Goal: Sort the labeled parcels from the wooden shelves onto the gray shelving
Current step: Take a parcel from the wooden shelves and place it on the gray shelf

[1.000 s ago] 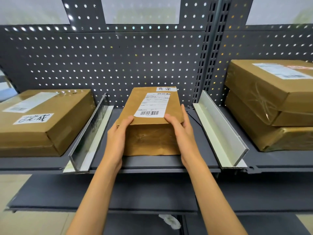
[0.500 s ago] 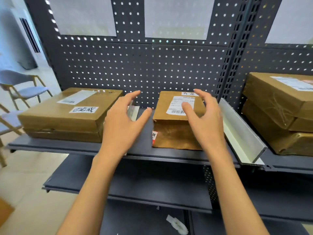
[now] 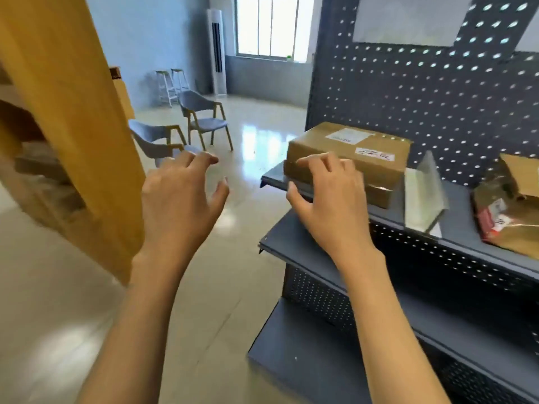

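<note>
Both hands were empty, so the step in hand looked like the gap between parcels: one delivery finished, the next pick not yet begun. The view pointed away from the dark gray perforated metal shelving (image 3: 306, 231) toward the tall yellow-brown wooden shelf unit (image 3: 73, 118), which filled the frame from nine to eleven o'clock. The next move would call for reaching into the wooden unit's dim openings at nine o'clock, where blurred brown shapes, probably more parcels, could be made out but not identified, and then reading a label to choose the right bay.

The left hand (image 3: 178, 199) hung in mid-air near the centre, back toward the camera, fingers spread and loosely curled, holding nothing. The right hand (image 3: 329, 199) hovered at about two o'clock of it, also slack and empty, fingers bent; it overlapped the front of the flat brown cardboard parcel with white labels (image 3: 358, 153), though whether it touched the box could not be told.

That parcel lay on the gray upper shelf at one o'clock. Beside it, toward three o'clock, stood a pale angled metal divider (image 3: 423, 199), and past that a crumpled brown paper-wrapped parcel (image 3: 507, 217) sat at the frame's edge. Two gray chairs with wooden legs (image 3: 204, 118) stood on the glossy floor at eleven o'clock.
</note>
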A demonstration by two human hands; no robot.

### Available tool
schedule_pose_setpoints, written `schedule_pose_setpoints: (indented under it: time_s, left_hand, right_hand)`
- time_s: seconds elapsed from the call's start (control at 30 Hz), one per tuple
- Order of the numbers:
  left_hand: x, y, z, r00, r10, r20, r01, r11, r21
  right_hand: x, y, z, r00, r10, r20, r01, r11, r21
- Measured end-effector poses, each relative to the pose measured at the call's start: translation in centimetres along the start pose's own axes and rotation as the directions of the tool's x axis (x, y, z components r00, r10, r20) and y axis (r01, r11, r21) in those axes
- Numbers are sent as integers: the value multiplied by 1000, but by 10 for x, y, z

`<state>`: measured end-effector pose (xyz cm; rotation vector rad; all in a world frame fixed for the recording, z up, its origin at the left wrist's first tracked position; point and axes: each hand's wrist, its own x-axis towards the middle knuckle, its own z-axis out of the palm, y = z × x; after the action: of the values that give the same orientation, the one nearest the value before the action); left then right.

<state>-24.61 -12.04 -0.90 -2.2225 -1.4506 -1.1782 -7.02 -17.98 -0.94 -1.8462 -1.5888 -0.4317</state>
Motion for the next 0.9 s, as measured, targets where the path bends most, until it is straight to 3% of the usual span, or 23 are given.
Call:
schedule_pose_setpoints:
  time_s: [0.2, 0.4, 0.63, 0.9]
  left_hand:
    - [-39, -128, -56, 980, -199, -17, 198, 954, 226]
    - [-61, -222, -104, 939, -324, -118, 345, 878, 332]
    - [-45, -330, -125, 920, -344, -187, 391, 826, 407]
    - [36, -476, -150, 944, -236, -231, 327, 765, 555]
  right_hand:
    - [4, -127, 66, 971, -187, 147, 160, 970, 181]
    - [13, -235, 125, 931, -337, 141, 275, 900, 338]
    - [43, -340, 196, 889, -440, 127, 342, 822, 455]
    - [134, -476, 266, 875, -483, 27, 390, 738, 552]
